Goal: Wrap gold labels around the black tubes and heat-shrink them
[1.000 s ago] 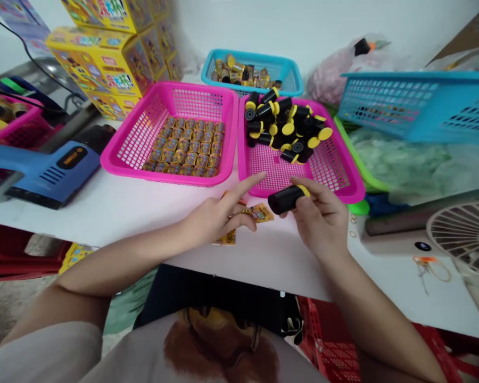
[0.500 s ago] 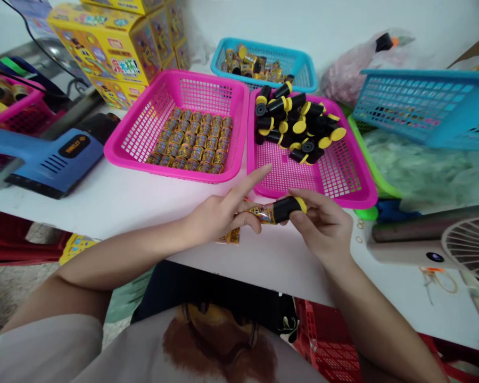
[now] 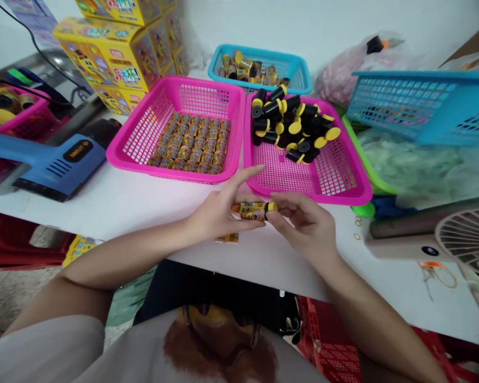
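Between my hands lies a small tube wrapped in a bright printed label (image 3: 253,210), its yellow cap at the right end. The fingers of my left hand (image 3: 219,213) hold its labelled body from the left and below, with the index finger reaching up and out. My right hand (image 3: 301,223) pinches the capped end with its fingertips. A printed label strip (image 3: 227,238) lies on the white table (image 3: 104,213) under my left hand. Just beyond sits a pile of black tubes with yellow caps (image 3: 291,125) in a pink basket (image 3: 311,194).
A second pink basket (image 3: 138,127) holds neat rows of labelled tubes. Behind stand a blue basket of tubes (image 3: 263,50) and stacked yellow boxes (image 3: 107,58). A blue heat gun (image 3: 51,165) lies left, a tilted blue basket (image 3: 423,106) and a fan (image 3: 467,239) right.
The black tube now has a printed label around its body, where earlier it was bare and the label lay on the table. My hands have come closer together, and the view has shifted slightly.
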Tool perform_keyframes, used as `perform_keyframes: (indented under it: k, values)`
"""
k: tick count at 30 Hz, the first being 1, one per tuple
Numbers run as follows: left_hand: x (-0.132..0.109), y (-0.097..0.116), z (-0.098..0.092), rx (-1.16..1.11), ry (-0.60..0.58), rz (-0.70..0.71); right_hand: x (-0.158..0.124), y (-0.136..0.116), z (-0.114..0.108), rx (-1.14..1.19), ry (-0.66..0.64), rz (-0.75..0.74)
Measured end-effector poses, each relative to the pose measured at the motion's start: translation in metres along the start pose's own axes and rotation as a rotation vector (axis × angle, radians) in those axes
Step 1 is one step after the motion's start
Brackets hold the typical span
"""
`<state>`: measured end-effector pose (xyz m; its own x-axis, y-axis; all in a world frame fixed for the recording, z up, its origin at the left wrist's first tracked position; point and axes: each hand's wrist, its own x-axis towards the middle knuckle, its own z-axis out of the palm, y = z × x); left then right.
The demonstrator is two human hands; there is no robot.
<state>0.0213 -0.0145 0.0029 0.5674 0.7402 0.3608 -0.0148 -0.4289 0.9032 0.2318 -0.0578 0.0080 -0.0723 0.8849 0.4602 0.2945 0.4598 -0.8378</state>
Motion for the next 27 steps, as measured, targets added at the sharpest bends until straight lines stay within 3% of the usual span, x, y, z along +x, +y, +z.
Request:
perform_keyframes:
  k: [2,5,9,12,14,18,23,25,27]
  values:
    - [-0.001,-0.003,0.0,0.072,0.02,0.045,-0.002,-0.002,0.002,-0.119,0.065,0.053]
    - [-0.001,-0.004,0.002,0.12,0.056,0.102,-0.004,-0.005,-0.005,-0.309,0.017,0.043]
    - [0.001,0.001,0.004,-0.025,0.133,0.005,-0.004,-0.003,-0.014,-0.503,-0.007,-0.301]
    - [0.004,0.003,0.004,-0.186,0.133,-0.044,-0.002,-0.001,-0.005,-0.527,-0.055,-0.578]
    - [0.004,0.0,0.006,-0.248,0.114,-0.05,-0.002,-0.002,0.005,-0.568,-0.062,-0.658]
    - [0.0,-0.006,0.014,-0.377,0.016,-0.003,-0.008,-0.007,0.018,-0.643,-0.007,-0.73]
    - [-0.005,0.001,0.022,-0.614,-0.33,-0.119,-0.015,-0.012,0.013,-0.401,-0.024,-0.585]
    - [-0.005,0.006,0.022,-0.626,-0.352,-0.144,-0.017,-0.013,0.01,-0.343,-0.047,-0.548]
    - [-0.005,0.01,0.021,-0.53,-0.313,-0.116,-0.018,-0.014,0.008,-0.426,-0.036,-0.604]
